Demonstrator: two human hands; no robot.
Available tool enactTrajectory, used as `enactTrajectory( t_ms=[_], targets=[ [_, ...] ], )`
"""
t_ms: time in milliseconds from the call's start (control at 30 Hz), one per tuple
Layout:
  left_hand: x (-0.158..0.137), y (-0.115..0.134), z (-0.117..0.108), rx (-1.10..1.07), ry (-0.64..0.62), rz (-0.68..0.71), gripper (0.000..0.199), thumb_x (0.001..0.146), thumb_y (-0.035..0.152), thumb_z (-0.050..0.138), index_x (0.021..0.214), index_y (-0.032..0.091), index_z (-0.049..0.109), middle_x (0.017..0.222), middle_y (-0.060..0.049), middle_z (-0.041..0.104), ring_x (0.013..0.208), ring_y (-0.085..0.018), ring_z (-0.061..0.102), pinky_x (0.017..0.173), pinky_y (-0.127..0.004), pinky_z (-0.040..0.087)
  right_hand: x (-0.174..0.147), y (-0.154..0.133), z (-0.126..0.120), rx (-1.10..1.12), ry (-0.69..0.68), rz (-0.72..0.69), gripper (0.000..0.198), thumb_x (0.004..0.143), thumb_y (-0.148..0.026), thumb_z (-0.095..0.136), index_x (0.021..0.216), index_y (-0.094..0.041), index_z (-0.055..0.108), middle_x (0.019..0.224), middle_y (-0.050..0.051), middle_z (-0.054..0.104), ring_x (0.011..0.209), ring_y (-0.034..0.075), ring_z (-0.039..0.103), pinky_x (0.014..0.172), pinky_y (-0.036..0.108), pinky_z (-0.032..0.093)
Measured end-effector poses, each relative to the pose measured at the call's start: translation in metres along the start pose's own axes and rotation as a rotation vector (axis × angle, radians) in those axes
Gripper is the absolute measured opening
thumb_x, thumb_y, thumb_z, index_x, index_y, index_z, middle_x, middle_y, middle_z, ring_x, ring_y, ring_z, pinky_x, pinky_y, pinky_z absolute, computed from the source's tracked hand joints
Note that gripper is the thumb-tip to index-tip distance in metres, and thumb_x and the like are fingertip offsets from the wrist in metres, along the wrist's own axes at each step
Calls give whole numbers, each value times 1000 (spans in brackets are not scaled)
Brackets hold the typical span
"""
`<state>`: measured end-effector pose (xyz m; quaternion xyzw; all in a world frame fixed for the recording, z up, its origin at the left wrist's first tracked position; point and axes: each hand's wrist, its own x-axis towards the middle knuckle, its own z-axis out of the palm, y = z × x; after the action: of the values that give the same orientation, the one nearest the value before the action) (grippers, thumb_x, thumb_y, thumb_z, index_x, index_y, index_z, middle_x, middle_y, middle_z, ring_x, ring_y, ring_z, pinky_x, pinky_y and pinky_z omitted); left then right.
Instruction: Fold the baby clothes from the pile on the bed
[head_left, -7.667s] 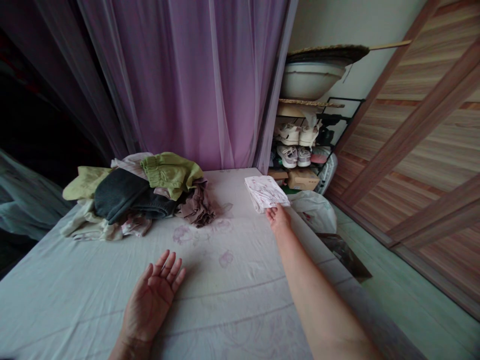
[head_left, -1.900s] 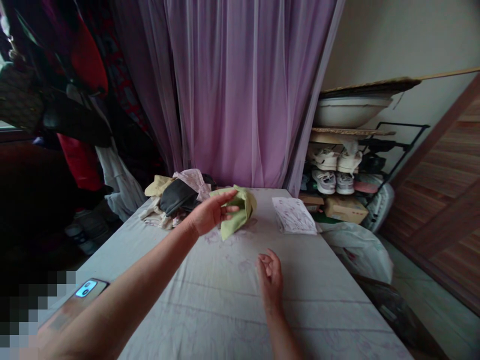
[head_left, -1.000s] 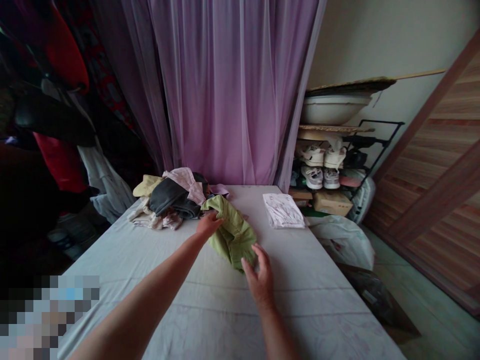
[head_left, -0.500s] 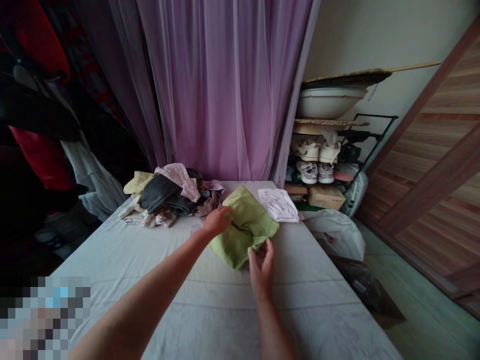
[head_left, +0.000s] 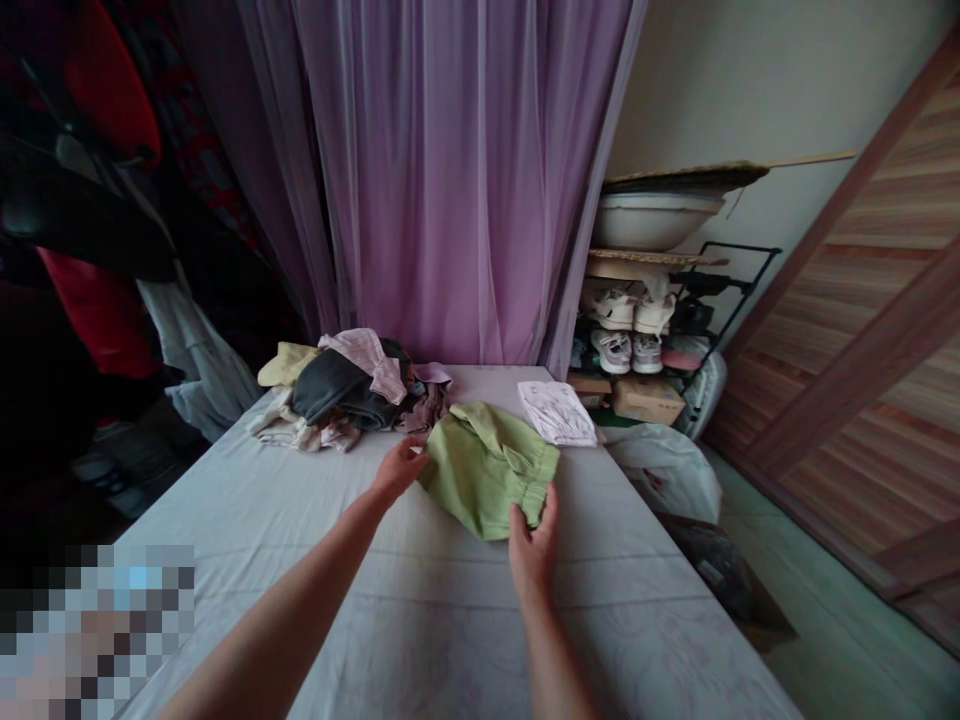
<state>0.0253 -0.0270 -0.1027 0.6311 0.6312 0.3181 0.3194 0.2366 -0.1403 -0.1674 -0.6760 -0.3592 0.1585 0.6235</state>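
Green shorts [head_left: 480, 465] with a gathered elastic waistband lie spread on the pale bed sheet [head_left: 450, 620]. My right hand [head_left: 534, 545] grips the near corner of the waistband, thumb on top and fingers at its outer side. On the other side my left hand [head_left: 397, 470] pinches the left edge of the shorts, its fingertips partly hidden. Just beyond the waistband is a folded white patterned garment [head_left: 559, 412]. A heap of loose clothes sits behind my left hand, with a dark grey garment [head_left: 337, 385] and a pink striped one [head_left: 367, 358] on top.
A purple curtain [head_left: 450, 180] hangs at the bed's far end. To the right stand a rack with shoes [head_left: 615, 350], a white basin [head_left: 660, 220], a cardboard box [head_left: 646, 400] and a plastic bag [head_left: 667, 470]. Clothes [head_left: 97, 310] hang at the left.
The shorts have gone from bunched and lifted to flatter on the bed, with the waistband showing. My left hand has moved left and nearer to me; my right hand has shifted slightly right.
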Motion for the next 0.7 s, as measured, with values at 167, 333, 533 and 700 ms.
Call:
enactTrajectory(
  t_ms=[167, 333, 533, 700],
  targets=[
    [-16, -8, -39, 72, 105, -50, 28, 79, 24, 51, 101, 18, 67, 64, 2, 60, 59, -14, 57, 53, -23, 36, -42, -25, -5, 16, -160, -154, 42, 80, -50, 54, 101, -17, 67, 88, 10, 73, 76, 22, 68, 68, 31, 52],
    [-28, -23, -97, 191, 247, -102, 24, 79, 32, 55, 96, 22, 69, 69, 0, 62, 69, -19, 61, 58, -26, 39, -94, -61, -8, 11, -682, -335, 33, 88, -43, 52, 98, -18, 70, 58, 1, 67, 49, 15, 61, 51, 22, 46],
    [-43, -46, -127, 403, 289, -14, 37, 81, 35, 59, 113, 17, 65, 105, -10, 69, 88, -23, 66, 78, -32, 49, -72, -63, -14, -34, -507, -281, 38, 90, -46, 44, 94, -19, 71, 67, 5, 72, 61, 18, 68, 61, 25, 51],
    [-99, -49, -83, 315, 116, 258, 37, 84, 44, 55, 111, 20, 65, 117, -11, 67, 105, -26, 63, 94, -37, 47, -7, -22, -29, -332, -71, -184, 47, 73, -46, 55, 107, -16, 67, 102, 15, 71, 89, 27, 67, 76, 37, 50]
  ],
)
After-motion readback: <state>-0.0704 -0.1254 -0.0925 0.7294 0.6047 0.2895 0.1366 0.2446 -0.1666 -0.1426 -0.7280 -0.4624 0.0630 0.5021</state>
